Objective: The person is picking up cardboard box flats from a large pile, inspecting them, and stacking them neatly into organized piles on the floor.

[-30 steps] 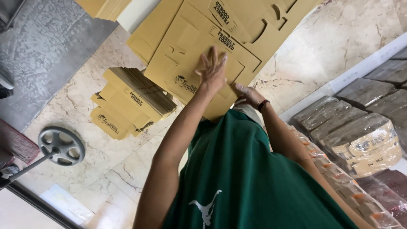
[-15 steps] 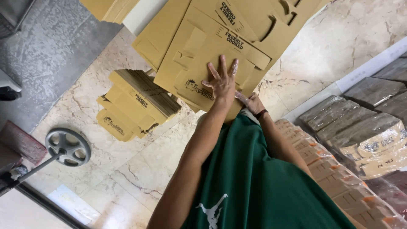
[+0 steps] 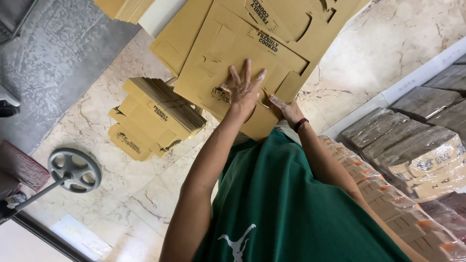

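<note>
Two hands work one flat brown cardboard box blank [image 3: 233,53] lying on the marble floor [image 3: 388,43]: the left hand [image 3: 241,90] lies flat on it with fingers spread, and the right hand [image 3: 286,107] pinches its near edge. For a clean fold, steady palm pressure beside the crease seems advisable. A stack of flat blanks [image 3: 155,116] lies near, wrapped bundles [image 3: 422,145] well apart.

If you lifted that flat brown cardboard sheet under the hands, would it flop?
The flat cardboard blank is thin, wide and scored with cut flaps, so it would probably bend along its folds. It looks light. Lying on similar sheets, it likely slides easily.
</note>
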